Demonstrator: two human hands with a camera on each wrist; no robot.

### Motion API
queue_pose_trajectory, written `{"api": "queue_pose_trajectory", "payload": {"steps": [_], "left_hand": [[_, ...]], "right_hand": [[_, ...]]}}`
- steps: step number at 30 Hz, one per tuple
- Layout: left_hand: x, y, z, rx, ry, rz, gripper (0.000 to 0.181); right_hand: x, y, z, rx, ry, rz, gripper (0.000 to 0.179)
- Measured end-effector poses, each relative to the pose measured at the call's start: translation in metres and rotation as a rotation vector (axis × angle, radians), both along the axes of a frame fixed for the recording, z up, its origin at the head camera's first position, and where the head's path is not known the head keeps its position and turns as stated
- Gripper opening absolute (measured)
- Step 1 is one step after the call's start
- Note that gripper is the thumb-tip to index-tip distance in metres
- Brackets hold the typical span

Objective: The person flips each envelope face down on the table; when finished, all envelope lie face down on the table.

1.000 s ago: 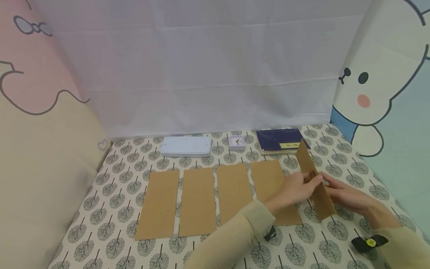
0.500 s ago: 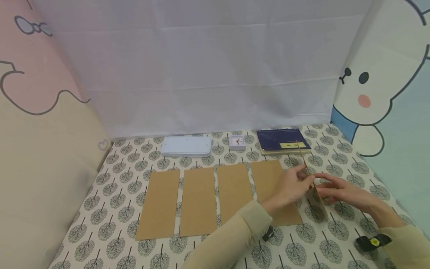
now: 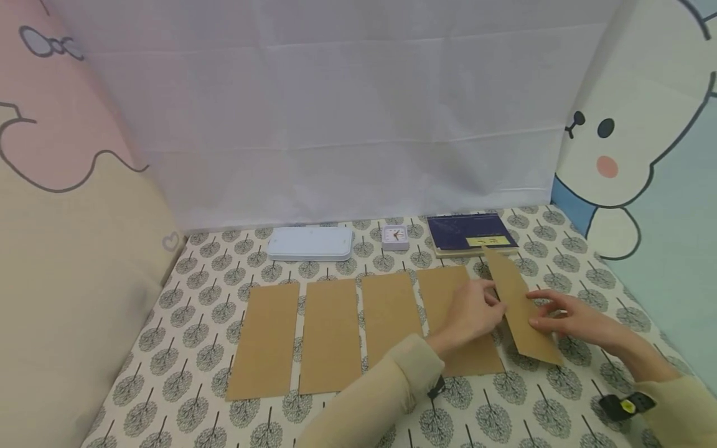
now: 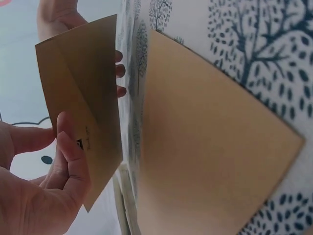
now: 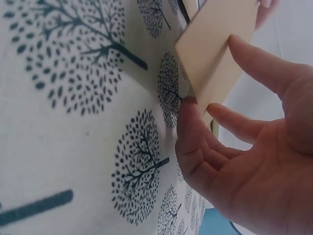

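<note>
A brown kraft paper envelope (image 3: 516, 305) is tilted over the cloth at the right, its plain face toward the head camera. On its other face, small "Thank you" print (image 4: 88, 138) and a diagonal flap line show in the left wrist view. My left hand (image 3: 472, 310) pinches the left long edge between thumb and finger. At the opposite edge, my right hand (image 3: 582, 320) holds the envelope, with fingertips on the plain face and other fingers behind it. Beneath my left forearm and hand lies another flat brown piece (image 3: 442, 292), partly hidden.
Several matching brown pieces, such as the leftmost one (image 3: 263, 342), lie in a row on the tree-print cloth (image 3: 190, 367). Along the back stand a pale case (image 3: 310, 242), a small square clock (image 3: 394, 238) and a dark blue book (image 3: 456, 230).
The envelope has turned from steep, through edge-on, to leaning with its plain face up. Its far end has come down from over the book. My right fingers have shifted onto the plain face.
</note>
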State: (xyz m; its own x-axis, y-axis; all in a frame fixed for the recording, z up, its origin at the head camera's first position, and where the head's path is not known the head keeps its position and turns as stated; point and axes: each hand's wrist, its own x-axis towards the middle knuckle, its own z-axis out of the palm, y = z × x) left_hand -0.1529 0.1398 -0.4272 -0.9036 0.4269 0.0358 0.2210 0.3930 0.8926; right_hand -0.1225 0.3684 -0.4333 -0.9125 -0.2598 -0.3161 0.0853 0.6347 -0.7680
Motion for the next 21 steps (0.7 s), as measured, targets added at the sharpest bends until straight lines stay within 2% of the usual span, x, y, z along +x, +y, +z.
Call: {"api": "queue_pose_trajectory", "payload": {"steps": [4, 8, 11, 15, 21], "left_hand": [[-0.001, -0.002, -0.001, -0.088, -0.008, -0.035, 0.044], [0.002, 0.001, -0.001, -0.246, 0.001, -0.075, 0.04], [0.005, 0.004, -0.002, -0.35, -0.009, -0.081, 0.033], [0.008, 0.008, -0.006, -0.407, -0.04, -0.067, 0.033], [0.007, 0.011, -0.011, -0.44, -0.058, -0.053, 0.035]], "right_hand": [[0.001, -0.002, 0.001, 0.067, 0.041, -0.005, 0.071], [0.002, -0.002, 0.001, 0.162, 0.103, 0.006, 0.073], [0.003, -0.002, 0.001, 0.212, 0.148, 0.028, 0.074], [0.002, -0.002, -0.001, 0.257, 0.198, 0.056, 0.075], [0.001, -0.001, -0.006, 0.29, 0.245, 0.063, 0.075]]}}
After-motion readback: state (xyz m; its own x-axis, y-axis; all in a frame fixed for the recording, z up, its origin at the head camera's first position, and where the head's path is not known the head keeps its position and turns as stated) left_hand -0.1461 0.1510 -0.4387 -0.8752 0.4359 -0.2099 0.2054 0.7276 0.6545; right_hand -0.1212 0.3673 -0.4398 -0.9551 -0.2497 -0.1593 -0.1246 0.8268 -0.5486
